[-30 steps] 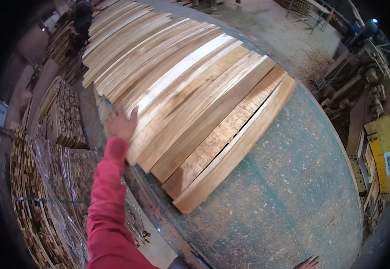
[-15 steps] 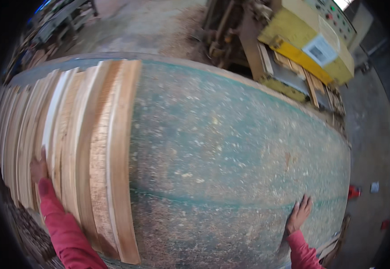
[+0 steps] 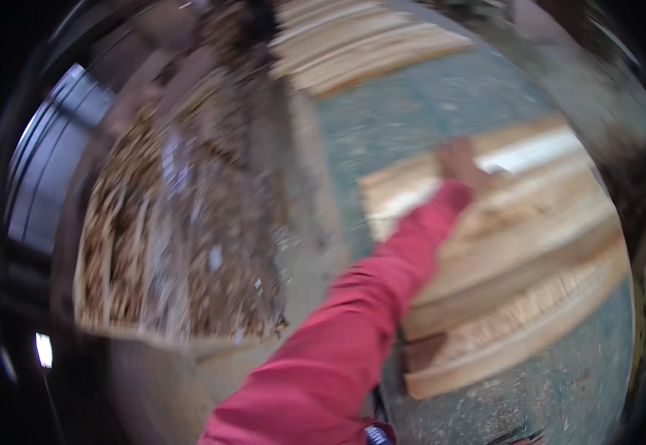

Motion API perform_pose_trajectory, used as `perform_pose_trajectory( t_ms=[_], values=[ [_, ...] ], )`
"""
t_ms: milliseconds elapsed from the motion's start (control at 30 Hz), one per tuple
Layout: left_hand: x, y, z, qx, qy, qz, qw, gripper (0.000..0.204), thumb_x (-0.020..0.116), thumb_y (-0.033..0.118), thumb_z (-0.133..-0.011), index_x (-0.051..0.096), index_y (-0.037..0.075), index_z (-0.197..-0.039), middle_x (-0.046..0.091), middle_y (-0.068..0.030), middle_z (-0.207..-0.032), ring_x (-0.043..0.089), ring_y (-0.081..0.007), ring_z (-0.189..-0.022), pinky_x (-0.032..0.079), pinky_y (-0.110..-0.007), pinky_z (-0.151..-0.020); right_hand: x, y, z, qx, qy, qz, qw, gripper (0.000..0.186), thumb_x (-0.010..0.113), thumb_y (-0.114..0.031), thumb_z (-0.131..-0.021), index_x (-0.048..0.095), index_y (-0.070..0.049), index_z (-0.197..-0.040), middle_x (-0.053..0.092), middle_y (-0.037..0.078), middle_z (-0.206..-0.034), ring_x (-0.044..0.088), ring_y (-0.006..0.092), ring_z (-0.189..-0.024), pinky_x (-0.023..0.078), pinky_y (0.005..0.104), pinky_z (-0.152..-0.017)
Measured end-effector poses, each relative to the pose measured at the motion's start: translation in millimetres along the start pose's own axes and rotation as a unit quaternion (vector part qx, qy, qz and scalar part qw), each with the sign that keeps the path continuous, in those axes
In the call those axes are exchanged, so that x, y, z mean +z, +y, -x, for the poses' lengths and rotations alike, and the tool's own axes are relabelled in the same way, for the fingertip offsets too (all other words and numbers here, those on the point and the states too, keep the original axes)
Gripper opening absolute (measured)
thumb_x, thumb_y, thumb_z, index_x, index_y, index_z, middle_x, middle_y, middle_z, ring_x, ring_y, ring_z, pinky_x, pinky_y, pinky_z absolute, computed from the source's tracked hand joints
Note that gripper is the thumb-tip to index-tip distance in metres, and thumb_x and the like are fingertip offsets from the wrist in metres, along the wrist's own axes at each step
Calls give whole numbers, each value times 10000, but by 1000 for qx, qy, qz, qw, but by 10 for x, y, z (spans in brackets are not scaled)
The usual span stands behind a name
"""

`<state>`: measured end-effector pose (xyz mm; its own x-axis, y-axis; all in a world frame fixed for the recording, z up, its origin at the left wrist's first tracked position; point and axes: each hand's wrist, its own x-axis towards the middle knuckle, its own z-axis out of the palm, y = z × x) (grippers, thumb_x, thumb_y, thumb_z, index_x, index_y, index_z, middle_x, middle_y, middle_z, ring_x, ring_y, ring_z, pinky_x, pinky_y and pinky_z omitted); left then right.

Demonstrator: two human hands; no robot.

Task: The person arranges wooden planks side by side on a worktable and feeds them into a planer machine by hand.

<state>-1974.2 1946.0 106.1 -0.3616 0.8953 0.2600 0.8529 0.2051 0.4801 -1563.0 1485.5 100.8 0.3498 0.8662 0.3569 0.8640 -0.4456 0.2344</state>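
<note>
My left hand [image 3: 462, 163] lies on a group of wooden boards [image 3: 516, 222], at the side facing the gap. It is smeared by motion, but its fingers look stretched out flat, not wrapped round a board. These boards lie side by side on the worn green tabletop [image 3: 382, 111]. A strip of bare tabletop parts them from a second row of boards [image 3: 375, 48] at the top. At the lower right edge, a sliver of what looks like my right hand [image 3: 532, 439] shows; its fingers are mostly cut off.
Left of the table stands a large heap of wood offcuts and scraps [image 3: 219, 245], with clear plastic film over part of it. A bright window or shutter [image 3: 60, 156] is beyond it. Scattered wood chips lie on the tabletop.
The view has swung left, bringing the scrap heap in. The boards under my left hand have slid away from the rest of the row, leaving a gap. My right hand is now nearly out of view.
</note>
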Motion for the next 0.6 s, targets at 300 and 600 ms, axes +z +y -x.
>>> perform_pose_trajectory(
  t_ms=[300,600],
  values=[
    [-1058,1389,2735,48,-183,-144,971,1106,444,748,-890,227,-122,-1537,331,-294,-1531,313,-438,-1406,179,-572,-1185,-1139,210,620,49,-193,-330,923,1090,516,-806,-862,258,-39,-1593,163,404,-1589,223,605,-1436,247,656,-1158],
    [-1259,1685,4470,293,-314,201,881,1009,604,696,-817,356,67,-1565,6,-332,-1646,-84,-452,-1544,-169,-709,-1156,-1044,1681,853,-106,-125,-130,978,1038,438,-845,-861,318,-108,-1583,139,394,-1596,241,572,-1447,235,678,-1150]
  ],
)
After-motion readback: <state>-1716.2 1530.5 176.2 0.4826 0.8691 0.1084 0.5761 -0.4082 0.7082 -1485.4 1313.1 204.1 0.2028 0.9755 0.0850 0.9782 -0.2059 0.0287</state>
